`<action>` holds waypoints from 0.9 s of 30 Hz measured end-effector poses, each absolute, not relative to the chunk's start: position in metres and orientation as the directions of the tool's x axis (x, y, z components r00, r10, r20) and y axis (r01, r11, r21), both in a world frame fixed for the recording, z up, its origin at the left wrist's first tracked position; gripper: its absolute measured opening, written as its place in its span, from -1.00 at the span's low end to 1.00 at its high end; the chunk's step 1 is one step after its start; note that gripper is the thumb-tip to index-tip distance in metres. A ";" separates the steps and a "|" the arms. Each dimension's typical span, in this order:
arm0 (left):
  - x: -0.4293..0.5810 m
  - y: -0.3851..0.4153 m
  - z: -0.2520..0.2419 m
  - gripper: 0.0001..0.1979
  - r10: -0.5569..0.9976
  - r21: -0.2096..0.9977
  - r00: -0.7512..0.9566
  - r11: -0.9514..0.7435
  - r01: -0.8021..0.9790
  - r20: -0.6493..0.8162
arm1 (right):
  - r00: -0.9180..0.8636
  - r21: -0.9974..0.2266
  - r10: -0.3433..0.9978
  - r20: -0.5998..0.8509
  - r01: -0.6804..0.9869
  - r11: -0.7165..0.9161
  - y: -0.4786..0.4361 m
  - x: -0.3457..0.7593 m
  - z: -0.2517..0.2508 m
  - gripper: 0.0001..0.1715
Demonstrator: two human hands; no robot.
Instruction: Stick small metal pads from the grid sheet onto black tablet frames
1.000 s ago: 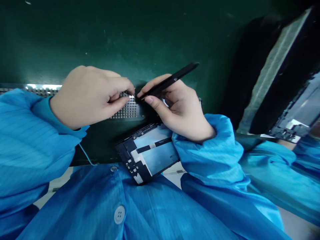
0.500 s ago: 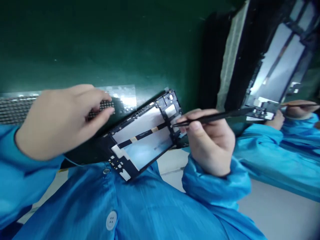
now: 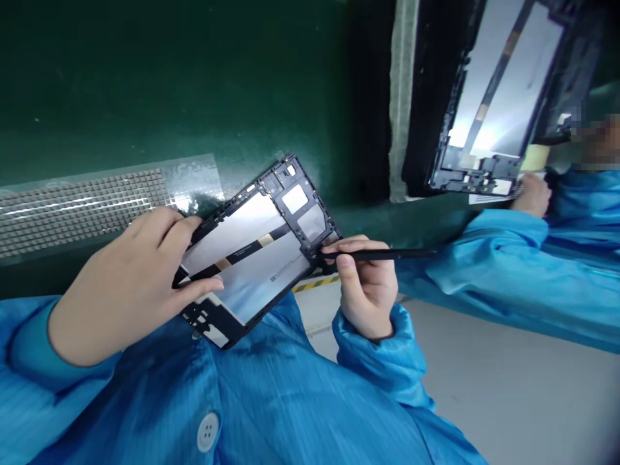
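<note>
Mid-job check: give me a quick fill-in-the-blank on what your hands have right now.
The right hand holds black ____.
The left hand grips a black-framed panel, and the coat sleeve is ____.
A ____ at the right reflects the panel.

Missing words: tweezers; blue; mirror.

The left hand (image 3: pixel 128 284) is holding a black tablet frame (image 3: pixel 245 255) by its edge, and the right hand (image 3: pixel 368 287) touches its corner with black tweezers (image 3: pixel 382 254). A sheet of small square pads (image 3: pixel 82 206) lies far left.
</note>
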State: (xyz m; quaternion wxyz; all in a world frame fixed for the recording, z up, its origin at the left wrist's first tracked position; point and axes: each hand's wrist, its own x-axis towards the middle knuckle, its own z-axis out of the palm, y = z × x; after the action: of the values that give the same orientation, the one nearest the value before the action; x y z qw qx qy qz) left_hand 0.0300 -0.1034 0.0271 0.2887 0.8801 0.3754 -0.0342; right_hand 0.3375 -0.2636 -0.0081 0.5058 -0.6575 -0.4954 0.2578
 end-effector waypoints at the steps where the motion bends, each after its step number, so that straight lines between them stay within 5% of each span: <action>1: 0.030 -0.103 0.027 -0.11 0.640 0.480 0.715 -0.552 0.682 -0.281 | 0.372 -0.921 0.913 0.166 0.390 0.009 -0.264 0.337 -0.008 -0.86; 9: 0.029 -0.102 0.027 -0.10 0.645 0.488 0.709 -0.539 0.687 -0.286 | 0.331 -0.852 0.905 0.266 0.520 0.060 -0.266 0.330 -0.013 -0.72; 13: 0.027 -0.099 0.025 -0.03 0.627 0.476 0.722 -0.560 0.678 -0.292 | 0.507 -0.871 0.800 0.321 0.491 0.038 -0.278 0.329 -0.012 -0.81; 15: 0.027 -0.103 0.020 -0.08 0.641 0.480 0.730 -0.575 0.662 -0.238 | 0.571 -0.890 0.780 0.258 0.454 -0.038 -0.291 0.323 -0.007 -0.82; 18: 0.031 -0.119 0.014 -0.22 0.691 0.535 0.716 -0.571 0.623 -0.096 | 0.420 -0.897 0.907 -0.008 0.398 -0.192 -0.315 0.295 0.002 -0.85; 20: 0.037 -0.132 0.015 -0.31 0.719 0.607 0.695 -0.549 0.575 -0.007 | 0.329 -0.903 0.937 -0.118 0.357 -0.239 -0.327 0.270 0.005 -0.66; 22: 0.041 -0.136 0.020 -0.34 0.734 0.637 0.674 -0.559 0.531 0.083 | 0.380 -0.921 0.914 -0.144 0.286 -0.264 -0.326 0.253 0.006 -0.51; 27: 0.020 -0.087 0.030 -0.50 0.799 0.659 0.450 -0.592 0.465 0.400 | 0.586 -0.972 0.777 -0.231 -0.103 -0.211 -0.220 0.256 0.014 -0.51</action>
State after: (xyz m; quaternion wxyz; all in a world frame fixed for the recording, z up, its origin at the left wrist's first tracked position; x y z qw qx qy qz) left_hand 0.0201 -0.0871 0.0303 0.2349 0.8183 0.3860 0.3552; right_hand 0.2564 -0.2201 0.0142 0.5769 -0.6784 -0.2484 0.3811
